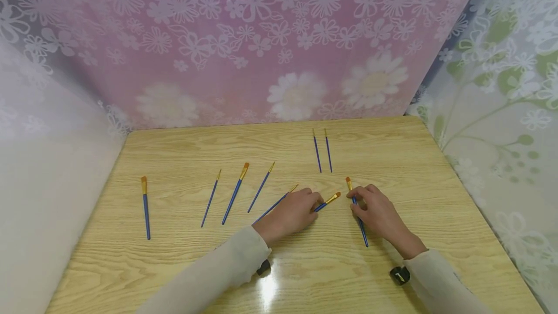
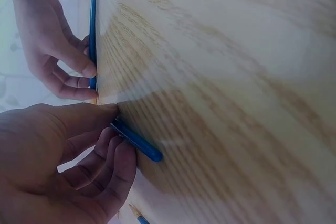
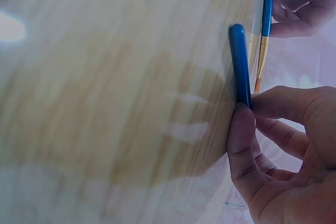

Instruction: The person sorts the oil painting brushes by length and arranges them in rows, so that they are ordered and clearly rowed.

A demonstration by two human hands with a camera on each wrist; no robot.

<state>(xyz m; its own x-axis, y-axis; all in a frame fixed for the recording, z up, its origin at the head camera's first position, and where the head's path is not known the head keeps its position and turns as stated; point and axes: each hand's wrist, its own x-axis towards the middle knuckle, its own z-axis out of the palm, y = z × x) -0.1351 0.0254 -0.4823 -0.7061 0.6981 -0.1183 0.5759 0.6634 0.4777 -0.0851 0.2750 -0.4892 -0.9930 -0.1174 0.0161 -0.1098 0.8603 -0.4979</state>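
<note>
In the head view my left hand [image 1: 293, 211] pinches a blue-handled paintbrush [image 1: 331, 198], whose gold ferrule and brown bristles stick out to the right. The end of its handle [image 2: 140, 142] shows beyond the fingertips in the left wrist view. To the right, my right hand [image 1: 378, 213] pinches another blue paintbrush [image 1: 363, 230] between thumb and fingers, its brown bristles facing the far side. In the right wrist view that handle [image 3: 239, 64] lies close along the tabletop. Partly behind my left forearm lies a thin paintbrush [image 1: 272, 206].
Two thin paintbrushes [image 1: 317, 154] lie side by side near the table's back. A flat paintbrush [image 1: 146, 212] is at far left. Between it and my left hand lie a thin brush [image 1: 211, 200], a wider one [image 1: 233, 198] and another thin one [image 1: 260, 189]. Floral curtains [image 1: 244, 62] surround the wooden table [image 1: 174, 275].
</note>
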